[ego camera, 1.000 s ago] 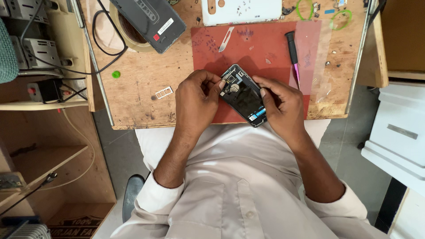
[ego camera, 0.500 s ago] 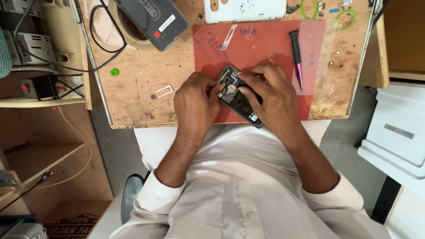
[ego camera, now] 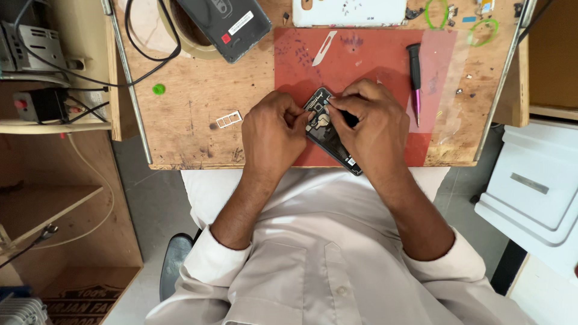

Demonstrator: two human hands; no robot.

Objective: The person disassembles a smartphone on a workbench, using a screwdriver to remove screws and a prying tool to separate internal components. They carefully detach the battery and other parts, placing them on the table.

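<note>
Both hands (ego camera: 274, 129) (ego camera: 370, 123) hold the opened phone (ego camera: 328, 135) angled up-left to down-right.

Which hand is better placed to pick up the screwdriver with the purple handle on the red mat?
Probably the right hand. The screwdriver lies just beside it on the red mat, on the far side from the left hand. Both hands touch the opened phone.

Black opened phone (ego camera: 328, 129), red mat (ego camera: 361, 66), white shirt (ego camera: 325, 241), possibly purple-tipped black screwdriver (ego camera: 415, 78)
</note>
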